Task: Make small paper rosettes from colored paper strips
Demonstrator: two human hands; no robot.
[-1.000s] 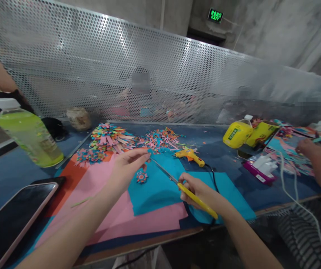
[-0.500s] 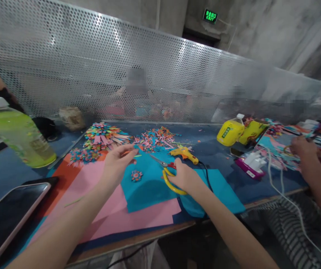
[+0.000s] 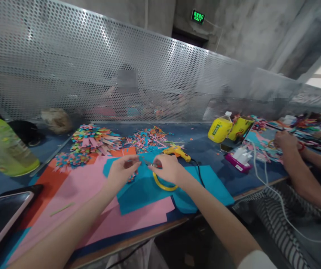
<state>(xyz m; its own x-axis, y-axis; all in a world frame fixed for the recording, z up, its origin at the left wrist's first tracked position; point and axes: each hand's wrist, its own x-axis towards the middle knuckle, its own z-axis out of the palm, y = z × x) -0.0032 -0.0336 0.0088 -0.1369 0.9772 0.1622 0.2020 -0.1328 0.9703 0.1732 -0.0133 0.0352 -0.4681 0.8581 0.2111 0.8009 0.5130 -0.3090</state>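
My right hand is closed on a pair of scissors, whose yellow handle loop shows below the fingers and whose blades point toward my left hand. My left hand has its thumb and fingers pinched together near the blade tips; anything between them is too small to make out. Both hands are over blue paper. A small paper flower lies there, partly hidden by my left hand. Pink paper spreads beneath my left forearm, with a thin green strip on it.
Behind my hands are a yellow glue gun, a heap of paper scraps and fringed paper pieces. A green bottle and a phone are left. At right, a yellow bottle, a purple power strip and a co-worker's arm.
The view has shifted right. My right hand with the scissors has come closer to my left hand, and the paper flower is now mostly covered.
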